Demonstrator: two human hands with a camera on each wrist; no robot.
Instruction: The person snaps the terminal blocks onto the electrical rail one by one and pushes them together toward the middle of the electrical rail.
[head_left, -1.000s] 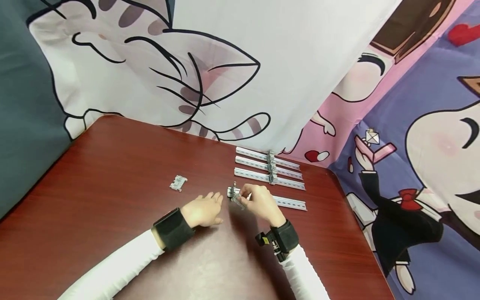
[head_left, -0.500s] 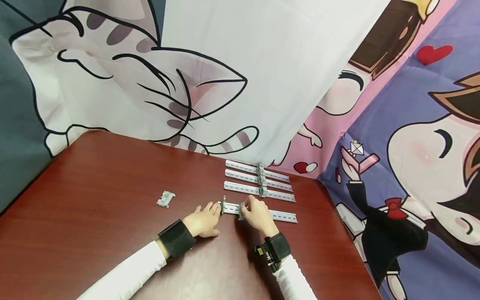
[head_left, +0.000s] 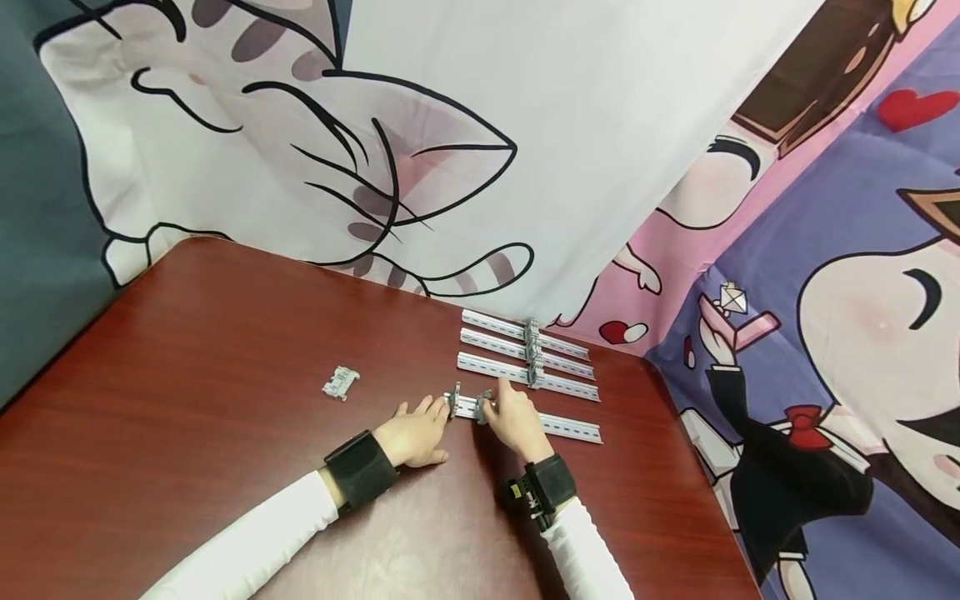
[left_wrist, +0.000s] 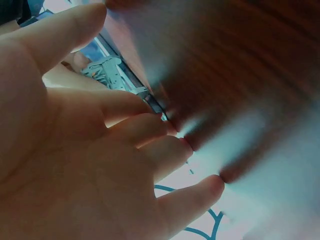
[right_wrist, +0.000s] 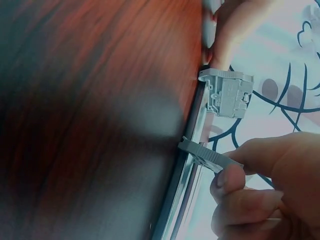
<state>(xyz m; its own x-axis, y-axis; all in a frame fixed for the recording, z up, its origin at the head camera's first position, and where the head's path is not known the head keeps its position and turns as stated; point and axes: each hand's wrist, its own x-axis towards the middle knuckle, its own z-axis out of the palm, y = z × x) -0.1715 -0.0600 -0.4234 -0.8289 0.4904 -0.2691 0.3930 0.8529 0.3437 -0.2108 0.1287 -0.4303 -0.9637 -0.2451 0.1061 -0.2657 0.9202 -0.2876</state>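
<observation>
A slotted metal DIN rail [head_left: 570,427] lies crosswise on the table. My left hand [head_left: 414,431] rests at its left end, fingers straight and fingertips down on the tabletop in the left wrist view. Beside those fingertips, a grey terminal block [head_left: 454,400] stands upright on the rail; the right wrist view shows that block [right_wrist: 230,94] side-on. My right hand [head_left: 519,421] pinches a second terminal block [right_wrist: 207,156] between thumb and fingers. This one sits tilted against the rail, a short gap from the first. Whether it is clipped on, I cannot tell.
Several parallel rails [head_left: 480,363] lie farther back, with a row of terminal blocks [head_left: 533,354] across them. One loose terminal block [head_left: 341,383] lies flat on the brown table [head_left: 247,333], left of the hands. A printed cloth [head_left: 600,125] hangs behind the table.
My right hand has lowered its terminal block from above the rail's left part onto the rail. My left hand has come up against the rail's left end. The head view has shifted slightly.
</observation>
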